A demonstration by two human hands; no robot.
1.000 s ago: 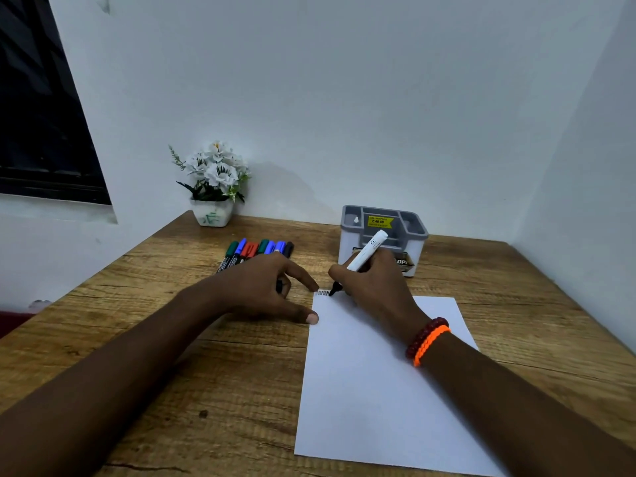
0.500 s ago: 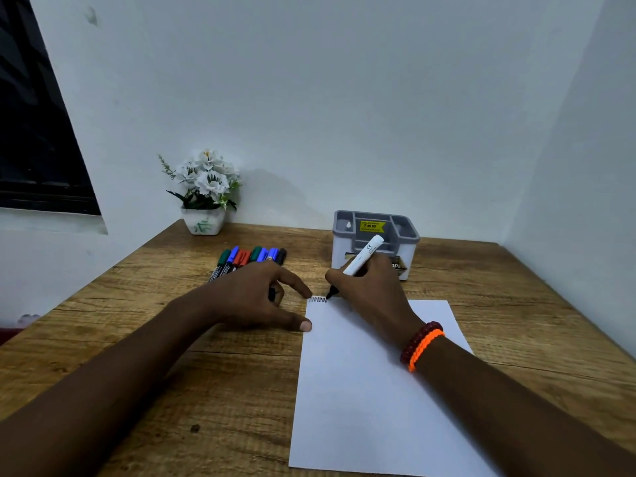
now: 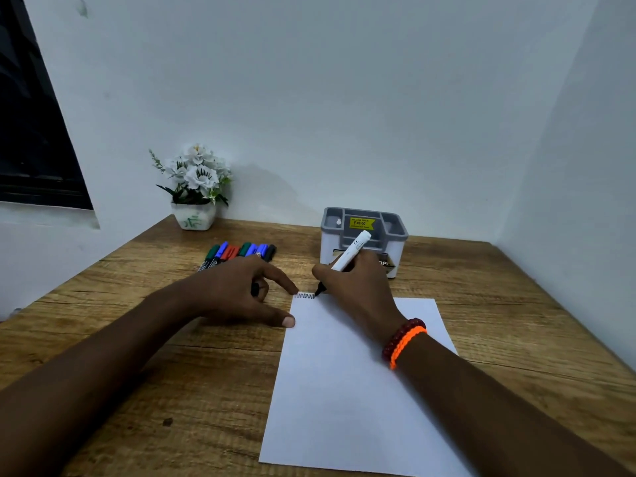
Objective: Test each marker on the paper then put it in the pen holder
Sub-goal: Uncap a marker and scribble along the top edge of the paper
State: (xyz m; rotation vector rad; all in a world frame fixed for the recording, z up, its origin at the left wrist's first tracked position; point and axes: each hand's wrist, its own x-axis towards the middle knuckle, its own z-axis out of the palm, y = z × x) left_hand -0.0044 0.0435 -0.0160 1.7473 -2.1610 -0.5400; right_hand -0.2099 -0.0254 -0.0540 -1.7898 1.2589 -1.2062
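Scribble [image 3: 306, 296] longer; right hand [image 3: 358, 290] holds marker [image 3: 347, 258] on paper [image 3: 344, 390].

Markers [image 3: 241, 253] left of pen holder [image 3: 364, 241], paper [image 3: 347, 390] before it.

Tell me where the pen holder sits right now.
In the head view the pen holder stands at the back of the table, right of centre, just behind the right hand and beyond the paper.

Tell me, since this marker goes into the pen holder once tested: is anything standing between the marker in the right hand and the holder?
Nothing visible does. The right hand grips the marker at the paper's far edge, and the pen holder stands just behind it, its compartments open on top. The other markers lie off to the left.
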